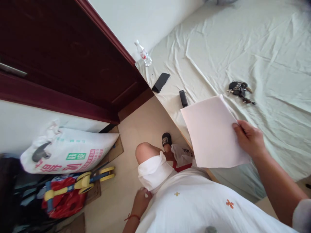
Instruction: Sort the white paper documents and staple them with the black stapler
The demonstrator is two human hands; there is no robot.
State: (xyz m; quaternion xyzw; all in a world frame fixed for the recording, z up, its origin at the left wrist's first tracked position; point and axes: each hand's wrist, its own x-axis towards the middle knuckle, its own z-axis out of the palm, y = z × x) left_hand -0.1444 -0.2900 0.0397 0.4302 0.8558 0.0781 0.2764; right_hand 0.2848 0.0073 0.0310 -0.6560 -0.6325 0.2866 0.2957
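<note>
My right hand (250,137) is closed on the right edge of white paper (213,132), thumb on top and fingers underneath. Whether it is one sheet or a thin stack, I cannot tell. The paper is held over the bed's edge and covers the lower end of a small black handheld device (183,98). Low beside my white shorts (155,171) is my left hand (143,203), its fingers curled; a small white patch shows between them, too small to name. A bunch of keys (239,89) lies on the sheet beyond the paper.
On the bed (218,55) are a black phone-like object (160,82) and a clear plastic bottle (143,54) by the wall. At left, a dark red door (68,51), a white printed sack (73,150) and a yellow-blue wheeled toy (82,184). A plastic bag (181,153) sits beside my foot.
</note>
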